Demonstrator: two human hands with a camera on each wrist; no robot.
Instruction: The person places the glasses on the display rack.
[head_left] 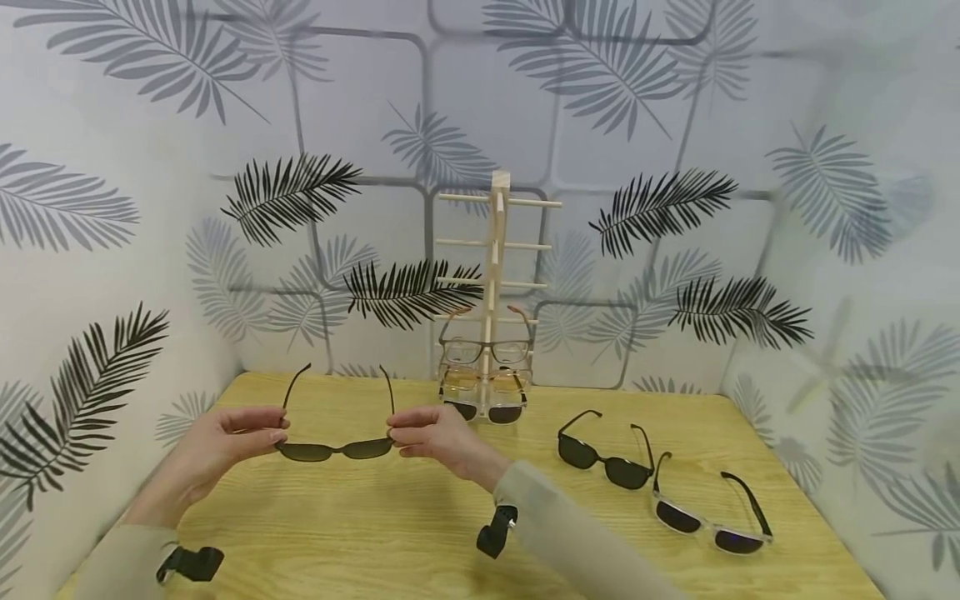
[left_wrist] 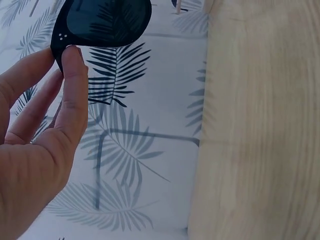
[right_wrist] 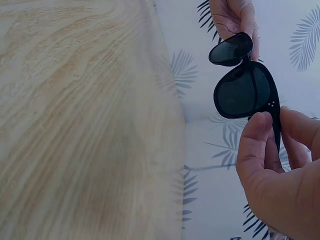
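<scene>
Nearest, with the held shades (head_left: 358, 450) as the middle of the clock, are my pale sleeves: the left (head_left: 123, 562) at 8 o'clock, the right (head_left: 573, 533) at 4. My left hand (head_left: 225, 446), at 9 o'clock, has its thumb and fingers closed in a pinch on one front corner of the shades, by the hinge. My right hand (head_left: 446, 442), at 3 o'clock, pinches the opposite corner the same way. Between them the shades are lifted off the table (head_left: 300, 533), nearly level, dark lenses towards me, both arms unfolded and pointing to 12.

To do this hold well, I'd judge, both pinches should stay light and even at the hinges, thumbs off the lenses, hands at one height; pulling outward could strain the frame, and squeezing inward could fold an arm.

On the table, between 3 and 4 o'clock, sits a white-framed pair (head_left: 731, 538); just beyond it, at 3, a black pair (head_left: 618, 469). Farther back, past my right hand at about half past one, a wooden rack (head_left: 492, 283) stands upright, several pairs (head_left: 465, 353) on its lower pegs. Behind everything is a leaf-printed wall (head_left: 375, 125).
</scene>
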